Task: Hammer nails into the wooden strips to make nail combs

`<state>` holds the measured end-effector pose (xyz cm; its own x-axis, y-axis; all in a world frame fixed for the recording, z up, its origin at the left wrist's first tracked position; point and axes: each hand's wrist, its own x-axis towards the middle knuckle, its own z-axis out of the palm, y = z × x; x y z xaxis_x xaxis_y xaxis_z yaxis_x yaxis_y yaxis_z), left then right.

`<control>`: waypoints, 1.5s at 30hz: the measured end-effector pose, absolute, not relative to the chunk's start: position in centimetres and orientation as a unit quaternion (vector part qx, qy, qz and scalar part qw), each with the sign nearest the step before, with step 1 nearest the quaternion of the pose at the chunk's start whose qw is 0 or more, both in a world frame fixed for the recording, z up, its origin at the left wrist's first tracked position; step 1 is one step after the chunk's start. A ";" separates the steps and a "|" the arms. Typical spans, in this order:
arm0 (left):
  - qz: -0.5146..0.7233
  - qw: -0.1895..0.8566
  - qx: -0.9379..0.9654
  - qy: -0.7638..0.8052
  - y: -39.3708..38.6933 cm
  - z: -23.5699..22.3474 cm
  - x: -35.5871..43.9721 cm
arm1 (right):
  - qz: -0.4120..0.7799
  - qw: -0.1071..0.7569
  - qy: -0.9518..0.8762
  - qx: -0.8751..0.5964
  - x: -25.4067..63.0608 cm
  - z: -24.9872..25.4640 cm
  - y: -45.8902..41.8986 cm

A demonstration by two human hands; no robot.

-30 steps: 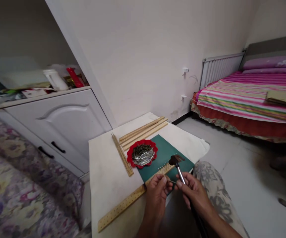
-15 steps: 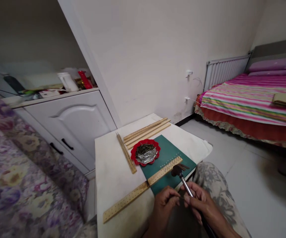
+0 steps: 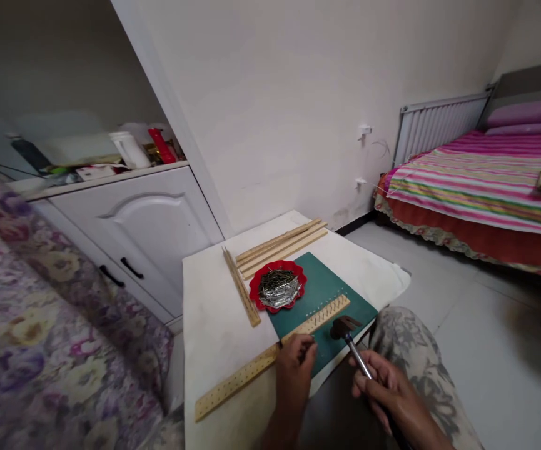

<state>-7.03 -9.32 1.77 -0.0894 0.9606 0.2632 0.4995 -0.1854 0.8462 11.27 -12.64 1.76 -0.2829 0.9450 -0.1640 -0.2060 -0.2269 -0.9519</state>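
My right hand [image 3: 385, 384] is closed round the handle of a claw hammer [image 3: 357, 356], its dark head above the green mat's near edge. My left hand [image 3: 296, 362] is pinched at the perforated wooden strip [image 3: 323, 317], on what looks like a thin nail mostly hidden by the fingers. Several nails [image 3: 331, 305] stand upright in the strip's far right part. A second perforated strip [image 3: 237, 382] lies in line with it at lower left. Behind them sits a red scalloped dish [image 3: 302, 284] heaped with dark and silvery nails [image 3: 277, 289].
A green mat [image 3: 310, 265] lies on the white-covered table [image 3: 214, 350]. Several wooden strips [image 3: 282, 247] rest at the back, and another strip [image 3: 242, 290] lies left of the dish. A patterned knee [image 3: 404, 337] adjoins the table. A cabinet [image 3: 143, 244] stands left; a bed [image 3: 476, 200] stands right.
My left hand has moved left and away from the right hand, up to the wooden strip. The hammer has shifted slightly right and down, still in my right hand.
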 end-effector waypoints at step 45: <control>0.407 0.173 0.630 0.638 -5.5 0.3 -6.6 | 0.661 0.366 -0.521 -0.398 9.0 5.0 -9.1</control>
<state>-6.61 -5.47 0.33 -0.1465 0.9449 0.2926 0.6640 -0.1253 0.7372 9.00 -9.14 5.03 -0.4147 0.8983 -0.1453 -0.0687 -0.1901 -0.9794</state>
